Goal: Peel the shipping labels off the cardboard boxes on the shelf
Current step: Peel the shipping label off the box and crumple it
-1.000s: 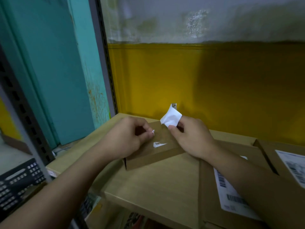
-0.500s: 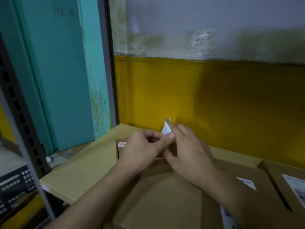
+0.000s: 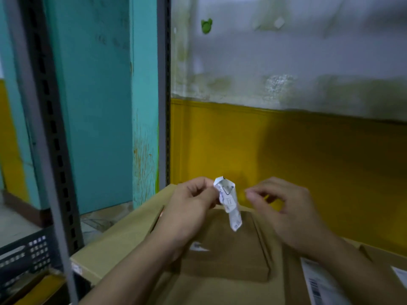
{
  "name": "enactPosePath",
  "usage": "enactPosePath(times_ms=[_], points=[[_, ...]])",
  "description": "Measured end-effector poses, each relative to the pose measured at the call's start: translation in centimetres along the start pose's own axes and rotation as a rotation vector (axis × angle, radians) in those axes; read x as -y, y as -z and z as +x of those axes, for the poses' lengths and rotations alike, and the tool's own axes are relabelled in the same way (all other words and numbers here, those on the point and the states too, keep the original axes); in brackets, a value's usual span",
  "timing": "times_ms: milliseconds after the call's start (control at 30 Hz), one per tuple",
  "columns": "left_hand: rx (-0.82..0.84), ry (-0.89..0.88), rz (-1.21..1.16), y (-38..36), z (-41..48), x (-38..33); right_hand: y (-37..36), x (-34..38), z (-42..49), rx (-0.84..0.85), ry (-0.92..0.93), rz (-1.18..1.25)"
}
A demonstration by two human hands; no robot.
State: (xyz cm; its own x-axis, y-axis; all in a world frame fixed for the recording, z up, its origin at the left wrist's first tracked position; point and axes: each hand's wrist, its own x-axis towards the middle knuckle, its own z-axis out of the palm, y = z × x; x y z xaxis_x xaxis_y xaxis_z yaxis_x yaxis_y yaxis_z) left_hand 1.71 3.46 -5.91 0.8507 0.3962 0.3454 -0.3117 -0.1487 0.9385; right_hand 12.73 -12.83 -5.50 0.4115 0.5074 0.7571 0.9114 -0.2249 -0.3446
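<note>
White and crumpled, the label (image 3: 228, 202) is dangling over the small box (image 3: 229, 252) as we are pinching its top in our left hand (image 3: 189, 209), while our right hand (image 3: 286, 214) is hovering just beside it, fingers loosely curled, gripping nothing.

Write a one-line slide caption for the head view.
Left hand pinches a crumpled peeled label above a small cardboard box; right hand hovers beside it.

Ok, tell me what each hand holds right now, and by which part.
The left hand pinches the peeled, crumpled label by its upper end; the rest hangs free. The right hand holds nothing, its fingers loosely curled beside the label.
</note>
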Motion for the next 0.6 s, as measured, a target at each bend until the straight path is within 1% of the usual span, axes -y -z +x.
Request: enactPosePath(times_ms=[33,67,100,167,200,233,267,333,467,533,600], points=[[-0.011,0.000,-0.039,0.3,-0.1,-0.3,0.6,-0.3,0.4,0.005,-0.051,-0.004],[-0.014,0.014,-0.092,0.5,-0.2,-0.5,1.1,-0.5,0.7,0.052,-0.116,-0.005],[-0.006,0.046,-0.150,0.6,-0.2,-0.6,1.4,-0.6,0.8,0.143,-0.173,0.003],[0.025,0.138,-0.290,0.4,-0.3,-0.3,1.2,-0.5,0.2,0.417,-0.269,0.027],[0.031,0.177,-0.369,0.2,-0.3,0.0,0.6,-0.3,-0.3,0.559,-0.296,-0.022],[0.022,0.201,-0.438,0.0,-0.4,0.4,0.0,0.0,-0.9,0.660,-0.300,-0.100],[0.007,0.210,-0.484,-0.1,-0.4,0.8,-0.6,0.1,-1.2,0.707,-0.281,-0.175],[-0.021,0.207,-0.509,-0.2,-0.5,1.3,-1.1,0.5,-0.9,0.744,-0.265,-0.254],[-0.074,0.097,-0.562,0.3,-0.6,0.6,-1.0,1.6,0.5,0.900,-0.264,-0.337],[-0.094,0.055,-0.536,0.9,-0.5,-0.2,-1.1,2.1,1.3,0.950,-0.307,-0.373],[-0.091,0.023,-0.438,1.7,-0.7,-0.8,-0.7,2.8,2.2,1.032,-0.317,-0.407]])
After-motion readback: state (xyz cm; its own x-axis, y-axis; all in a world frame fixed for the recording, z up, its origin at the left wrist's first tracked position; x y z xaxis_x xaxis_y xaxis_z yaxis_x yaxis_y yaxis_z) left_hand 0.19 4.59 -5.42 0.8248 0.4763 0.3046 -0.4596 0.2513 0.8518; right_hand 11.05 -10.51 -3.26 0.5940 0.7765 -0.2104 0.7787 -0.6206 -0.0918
